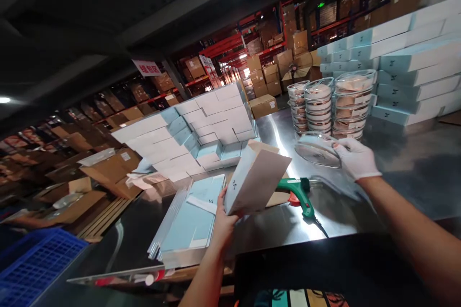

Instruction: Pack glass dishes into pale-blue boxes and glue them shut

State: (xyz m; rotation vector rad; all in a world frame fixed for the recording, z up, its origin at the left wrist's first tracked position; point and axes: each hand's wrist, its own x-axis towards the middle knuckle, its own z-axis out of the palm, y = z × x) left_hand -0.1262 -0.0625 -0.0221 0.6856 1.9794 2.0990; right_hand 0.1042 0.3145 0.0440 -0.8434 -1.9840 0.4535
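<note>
My left hand (224, 218) is bare and grips the lower corner of a pale blue-and-white box (255, 178), holding it tilted above the steel table (403, 172). My right hand (355, 157) wears a white glove and holds a clear round plastic container (317, 149) by its rim, just in front of three stacks of similar round containers (326, 105). A green hot glue gun (300, 193) lies on the table between my hands. A pile of flat, unfolded pale blue box blanks (190, 218) lies left of my left hand.
Stacked pale blue boxes stand at the back left (194, 129) and at the right (406, 67). A blue plastic crate (34, 261) sits at the bottom left. Open cardboard cartons (104, 172) lie left of the table. Warehouse racks with cartons (266, 67) fill the background.
</note>
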